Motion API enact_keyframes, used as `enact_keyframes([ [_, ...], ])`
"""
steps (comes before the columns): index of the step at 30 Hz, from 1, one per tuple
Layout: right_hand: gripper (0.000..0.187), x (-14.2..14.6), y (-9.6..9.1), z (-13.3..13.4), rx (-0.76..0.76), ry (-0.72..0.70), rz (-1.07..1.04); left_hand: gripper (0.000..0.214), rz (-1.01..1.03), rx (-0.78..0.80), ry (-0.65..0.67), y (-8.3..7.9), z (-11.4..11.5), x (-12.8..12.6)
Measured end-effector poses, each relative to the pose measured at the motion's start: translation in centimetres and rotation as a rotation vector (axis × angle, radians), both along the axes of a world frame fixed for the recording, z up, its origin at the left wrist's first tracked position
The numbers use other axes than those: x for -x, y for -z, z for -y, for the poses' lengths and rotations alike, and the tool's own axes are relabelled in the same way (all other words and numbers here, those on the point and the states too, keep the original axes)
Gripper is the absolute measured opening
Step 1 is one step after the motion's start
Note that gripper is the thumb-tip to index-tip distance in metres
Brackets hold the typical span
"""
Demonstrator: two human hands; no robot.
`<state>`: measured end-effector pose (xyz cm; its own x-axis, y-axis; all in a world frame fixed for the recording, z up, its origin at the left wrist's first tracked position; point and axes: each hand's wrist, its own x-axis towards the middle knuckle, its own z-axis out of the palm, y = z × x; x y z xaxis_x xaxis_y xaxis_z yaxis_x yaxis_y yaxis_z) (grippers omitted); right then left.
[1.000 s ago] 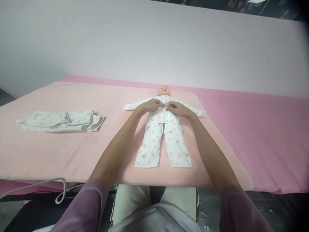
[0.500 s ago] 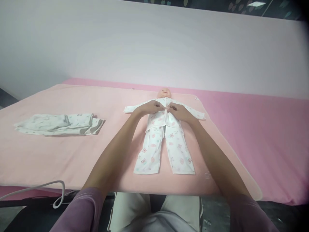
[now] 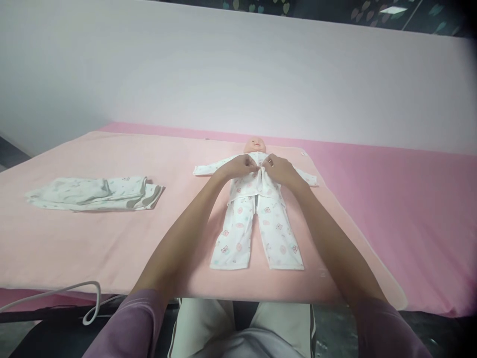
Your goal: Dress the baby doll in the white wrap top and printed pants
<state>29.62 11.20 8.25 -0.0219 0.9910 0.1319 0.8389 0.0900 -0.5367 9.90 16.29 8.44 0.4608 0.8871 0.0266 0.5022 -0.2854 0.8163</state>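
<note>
A baby doll (image 3: 255, 145) lies face up, its head away from me, dressed in a white printed long-sleeved top (image 3: 244, 185) and matching trousers (image 3: 280, 233). Both my hands are at the chest of the top, along its front opening. My left hand (image 3: 242, 166) pinches one front edge between thumb and fingers. Close beside it, my right hand (image 3: 278, 169) grips the other edge, and the cloth is raised in a small fold there. Whatever fastener may sit between the fingertips is too small to make out. The trouser legs lie flat and apart, pointing toward me.
Folded white printed clothes (image 3: 95, 194) lie on the left of the peach mat (image 3: 112, 248). Beneath it is a pink cover (image 3: 410, 214), showing on the right. A white cable (image 3: 99, 293) loops at the front left edge. Behind the table stands a pale wall (image 3: 238, 74).
My hands stay at the chest; the fingertips have shifted slightly and the right fingers have bent more, lifting the cloth. The whole view has moved a little.
</note>
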Motion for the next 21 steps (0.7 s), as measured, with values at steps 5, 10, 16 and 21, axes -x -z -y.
enact_keyframes([
  [5,0.03,-1.9,0.9,-3.9,0.127,-0.052,-0.271,0.046,-0.046,0.024,-0.051,0.2,-2.2,-1.1],
  [10,0.029,-1.6,2.9,-5.2,0.075,-0.04,-0.414,0.034,0.073,0.04,-0.1,2.5,-4.7,-2.1],
  [16,0.031,-1.4,2.9,-5.3,0.12,0.031,-0.516,0.017,0.202,0.172,-0.103,3.6,-5.3,-1.8],
  [21,0.037,-1.2,2.5,-5.1,0.147,0.064,-0.523,0.011,0.27,0.2,-0.105,3.0,-4.6,-1.8],
])
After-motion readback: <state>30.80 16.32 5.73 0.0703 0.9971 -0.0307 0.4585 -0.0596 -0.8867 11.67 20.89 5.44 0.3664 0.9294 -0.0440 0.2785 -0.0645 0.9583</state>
